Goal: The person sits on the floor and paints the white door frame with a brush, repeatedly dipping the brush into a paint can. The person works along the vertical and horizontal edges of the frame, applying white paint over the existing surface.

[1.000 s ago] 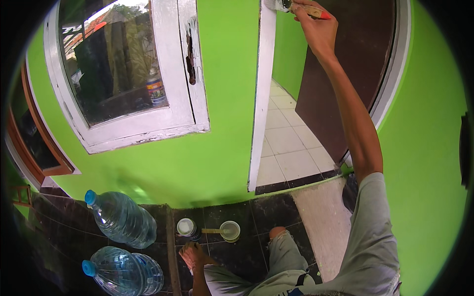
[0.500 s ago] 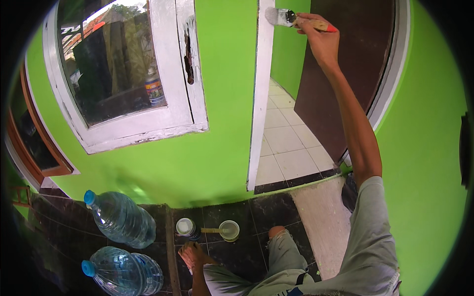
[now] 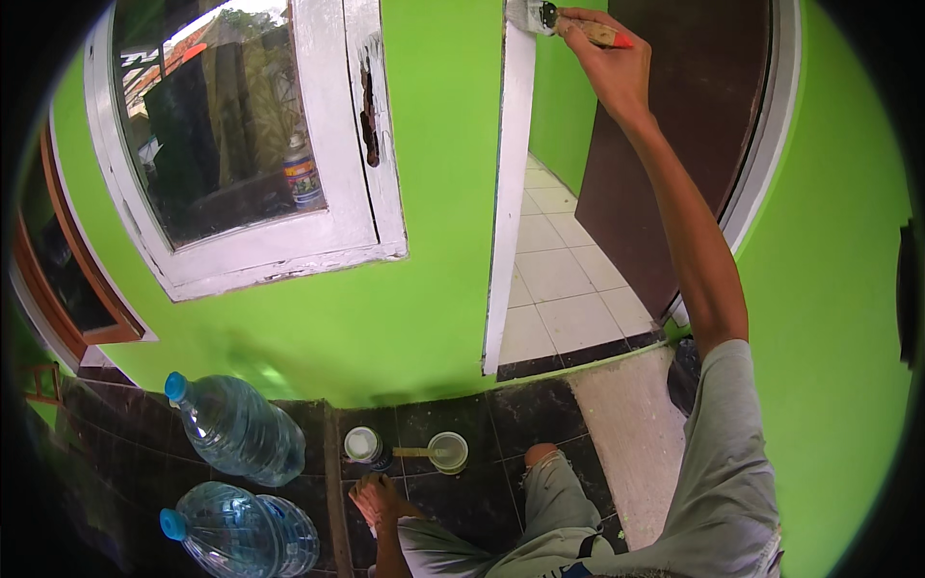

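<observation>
My right hand (image 3: pixel 609 63) is raised at the top, closed around the wooden handle of a paintbrush (image 3: pixel 593 32) with a red tip. The brush's whitened bristles press against the upper part of a white door frame (image 3: pixel 511 144). Down by my knee, my left hand (image 3: pixel 378 498) has its fingers curled; what they hold, if anything, is hidden. Just beyond it stand an open can (image 3: pixel 362 445) with white on top and a small pale tub (image 3: pixel 448 452). A flat wooden stick (image 3: pixel 411 452) lies across the tub's rim.
Two large clear water bottles (image 3: pixel 246 433) with blue caps lie at the lower left. A white-framed window (image 3: pixel 231 255) with a chipped edge is set in the green wall (image 3: pixel 443 193). Right of the frame, a dark brown door (image 3: pixel 655 144) stands ajar over pale floor tiles (image 3: pixel 559 270).
My right hand and the paintbrush have moved up and slightly left along the door frame. My left hand has stayed in place.
</observation>
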`<state>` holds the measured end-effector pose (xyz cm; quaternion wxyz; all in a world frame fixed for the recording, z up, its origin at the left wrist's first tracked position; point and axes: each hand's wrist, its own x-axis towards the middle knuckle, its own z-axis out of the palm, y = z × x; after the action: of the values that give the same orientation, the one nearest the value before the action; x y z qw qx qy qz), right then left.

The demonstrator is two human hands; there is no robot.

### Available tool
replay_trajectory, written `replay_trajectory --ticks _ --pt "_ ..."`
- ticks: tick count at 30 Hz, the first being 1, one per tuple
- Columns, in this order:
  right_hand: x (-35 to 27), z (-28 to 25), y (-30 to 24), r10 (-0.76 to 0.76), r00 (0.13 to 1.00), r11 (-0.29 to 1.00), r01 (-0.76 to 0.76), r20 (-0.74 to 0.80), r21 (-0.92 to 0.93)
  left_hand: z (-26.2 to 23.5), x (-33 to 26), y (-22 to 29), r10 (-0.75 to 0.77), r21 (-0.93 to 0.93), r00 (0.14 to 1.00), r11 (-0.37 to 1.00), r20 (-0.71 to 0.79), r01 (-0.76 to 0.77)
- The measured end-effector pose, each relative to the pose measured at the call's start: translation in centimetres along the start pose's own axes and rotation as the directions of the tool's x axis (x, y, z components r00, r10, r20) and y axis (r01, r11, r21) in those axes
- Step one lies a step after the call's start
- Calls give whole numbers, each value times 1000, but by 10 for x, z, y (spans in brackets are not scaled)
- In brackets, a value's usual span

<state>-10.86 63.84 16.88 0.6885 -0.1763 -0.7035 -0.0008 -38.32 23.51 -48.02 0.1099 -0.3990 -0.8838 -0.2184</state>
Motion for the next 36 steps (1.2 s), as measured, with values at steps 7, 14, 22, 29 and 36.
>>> replay_trajectory --ticks 7,14,22,29,36 --pt "-18 -4 4 -62 994 985 75 89 -154 -8 1 6 -17 24 999 1000 28 17" --pt "22 -4 -22 -51 998 991 56 42 -124 -10 2 6 -21 -2 999 1000 26 21" --pt "20 -7 2 -328 944 924 327 30 -200 -9 2 5 -11 -3 1000 1000 27 11" --pt "-42 -39 5 -191 839 881 375 509 -288 -10 1 4 -18 -10 999 1000 32 18" --pt "41 -45 1 -56 816 965 192 575 -178 -4 1 3 -14 -3 999 1000 44 14"
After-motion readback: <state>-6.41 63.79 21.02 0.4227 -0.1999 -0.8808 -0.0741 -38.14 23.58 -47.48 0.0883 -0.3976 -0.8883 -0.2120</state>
